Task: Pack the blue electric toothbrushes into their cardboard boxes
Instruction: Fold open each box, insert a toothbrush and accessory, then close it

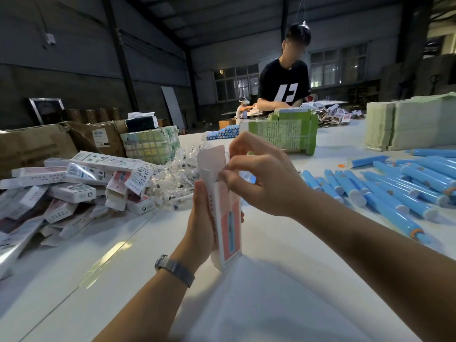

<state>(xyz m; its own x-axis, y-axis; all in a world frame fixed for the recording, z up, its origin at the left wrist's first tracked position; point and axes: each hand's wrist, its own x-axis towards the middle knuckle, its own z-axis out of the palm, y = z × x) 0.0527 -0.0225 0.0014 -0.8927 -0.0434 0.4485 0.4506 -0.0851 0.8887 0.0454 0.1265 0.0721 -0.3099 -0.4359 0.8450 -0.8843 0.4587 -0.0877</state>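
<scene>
Upright on the white table [271, 304], a cardboard box [228, 218] is gripped by the left hand [199, 228] while the right hand [261, 178] pinches its open top flap, contents hidden, with blue toothbrushes [385, 193] loose at right.

Heap of boxes [74, 183] on the table [271, 304] at left, toothbrushes [394, 191] at right, upright box [225, 218] between.

Bare white desk [246, 304] is left open in front; left blocked by heaped white cardboard boxes [81, 183], right by rows of blue plastic toothbrush handles [385, 191].
</scene>
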